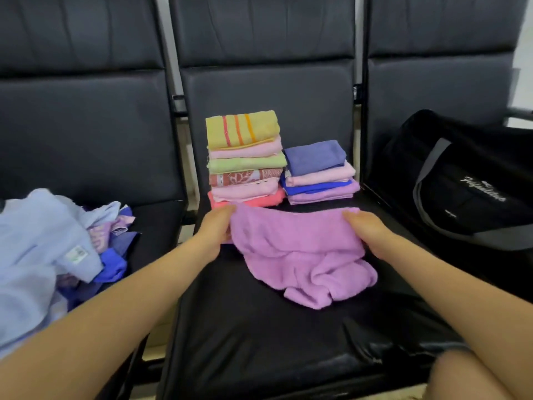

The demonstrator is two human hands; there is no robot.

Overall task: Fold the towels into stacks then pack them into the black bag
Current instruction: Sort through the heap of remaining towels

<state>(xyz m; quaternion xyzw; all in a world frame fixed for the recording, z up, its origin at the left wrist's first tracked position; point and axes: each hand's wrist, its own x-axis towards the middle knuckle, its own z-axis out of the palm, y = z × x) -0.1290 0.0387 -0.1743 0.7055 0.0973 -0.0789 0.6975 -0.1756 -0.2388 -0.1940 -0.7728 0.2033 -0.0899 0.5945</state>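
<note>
A lilac towel (300,255) lies crumpled on the middle black seat (259,336). My left hand (215,230) grips its far left corner and my right hand (367,230) grips its far right corner, stretching the top edge between them. Behind it stand two folded stacks: a tall stack (245,160) topped by a yellow striped towel, and a shorter stack (320,171) topped by a blue-violet towel. The black bag (467,183) with grey straps sits on the right seat.
A heap of unfolded towels (57,255), light blue, purple and blue, covers the left seat. Seat backs rise behind the stacks. Metal frame bars (178,108) separate the seats. My knee (473,376) shows at the bottom right.
</note>
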